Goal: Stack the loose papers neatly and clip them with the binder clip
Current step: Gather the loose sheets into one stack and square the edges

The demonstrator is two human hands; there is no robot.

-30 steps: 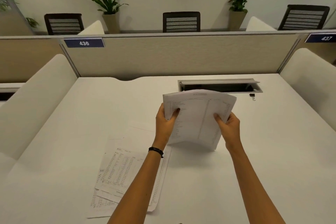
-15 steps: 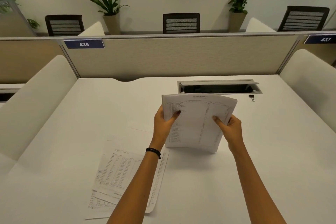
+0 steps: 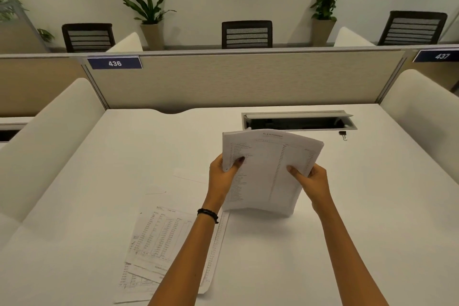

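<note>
Sheaf (image 3: 268, 169) dropped slightly, on edge just before cable slot (image 3: 298, 123). Left hand (image 3: 222, 179), right hand (image 3: 311, 181) grip its sides. Step, likely: squaring edges. Next: add loose sheets (image 3: 169, 243), well nearer than slot; binder clip (image 3: 343, 134) lies beside slot's right end.

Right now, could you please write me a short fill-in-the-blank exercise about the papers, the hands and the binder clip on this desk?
The left hand and right hand hold the paper stack ____ rather than flat.
The binder clip lies on the desk beside the cable tray, touched by ____ hand.
More loose sheets lie flat under the ____ forearm.
Missing words: upright, neither, left.
</note>
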